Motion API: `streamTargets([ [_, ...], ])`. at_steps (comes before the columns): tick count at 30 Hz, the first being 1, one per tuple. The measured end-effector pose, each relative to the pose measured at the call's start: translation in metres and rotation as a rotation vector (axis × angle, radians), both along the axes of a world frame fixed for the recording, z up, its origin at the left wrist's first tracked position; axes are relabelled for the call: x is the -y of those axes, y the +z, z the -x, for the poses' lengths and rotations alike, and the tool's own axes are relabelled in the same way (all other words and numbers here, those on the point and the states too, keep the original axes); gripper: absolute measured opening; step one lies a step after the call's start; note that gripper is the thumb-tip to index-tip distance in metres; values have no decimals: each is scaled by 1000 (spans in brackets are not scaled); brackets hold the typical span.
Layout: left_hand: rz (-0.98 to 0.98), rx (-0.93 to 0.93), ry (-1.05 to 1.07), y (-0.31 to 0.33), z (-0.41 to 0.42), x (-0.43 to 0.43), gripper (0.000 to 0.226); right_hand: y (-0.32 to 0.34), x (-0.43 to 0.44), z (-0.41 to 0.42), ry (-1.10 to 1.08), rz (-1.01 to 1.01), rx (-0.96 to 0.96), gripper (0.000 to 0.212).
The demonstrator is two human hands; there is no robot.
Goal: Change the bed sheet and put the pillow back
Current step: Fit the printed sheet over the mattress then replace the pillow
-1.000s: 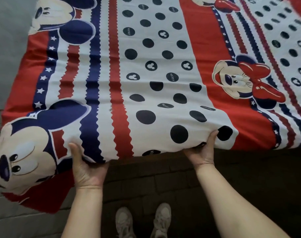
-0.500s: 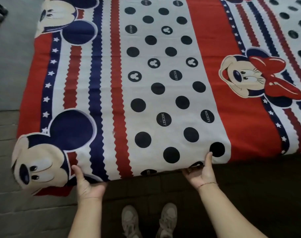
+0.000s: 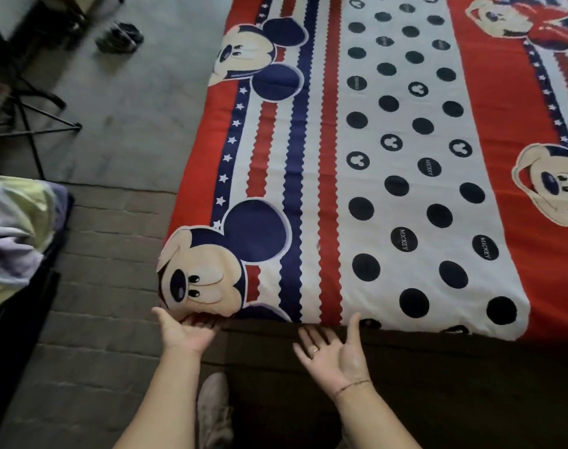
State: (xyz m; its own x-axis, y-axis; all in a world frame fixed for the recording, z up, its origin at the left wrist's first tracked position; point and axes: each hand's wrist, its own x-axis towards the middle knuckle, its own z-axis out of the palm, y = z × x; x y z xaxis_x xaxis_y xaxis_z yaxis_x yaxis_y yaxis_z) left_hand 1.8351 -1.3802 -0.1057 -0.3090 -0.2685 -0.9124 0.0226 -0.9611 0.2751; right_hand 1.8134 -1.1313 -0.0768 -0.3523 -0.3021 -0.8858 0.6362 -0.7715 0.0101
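Reaching palms-up: left hand point(image 3: 185, 332) has its fingers under the bed sheet point(image 3: 389, 189) corner, can't tell if they grip; right hand point(image 3: 334, 351) spread wide, empty, sheet edge right at its fingertips.

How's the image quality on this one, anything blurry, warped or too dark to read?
Head view: the wide lens bows the stripes of the bed sheet; the view's upper left is smeared, so the shoes look soft; the dark strip under the sheet's near edge is in deep shadow, detail lost; left hand and right hand are evenly lit and fairly sharp; no glare.
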Motion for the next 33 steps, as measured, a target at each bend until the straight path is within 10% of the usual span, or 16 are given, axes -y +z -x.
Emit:
streamTargets([
  [8,-206,-25,-90,-25,-2,43,87,-14,130,-6,-121,-78,-23,67],
  [26,-243,-287,-374,-22,23,121,62,-20,227,8,-311,-92,-133,80],
  [33,-145,-500,-601,-9,49,148,93,-16,221,10,-369,-6,-342,100],
])
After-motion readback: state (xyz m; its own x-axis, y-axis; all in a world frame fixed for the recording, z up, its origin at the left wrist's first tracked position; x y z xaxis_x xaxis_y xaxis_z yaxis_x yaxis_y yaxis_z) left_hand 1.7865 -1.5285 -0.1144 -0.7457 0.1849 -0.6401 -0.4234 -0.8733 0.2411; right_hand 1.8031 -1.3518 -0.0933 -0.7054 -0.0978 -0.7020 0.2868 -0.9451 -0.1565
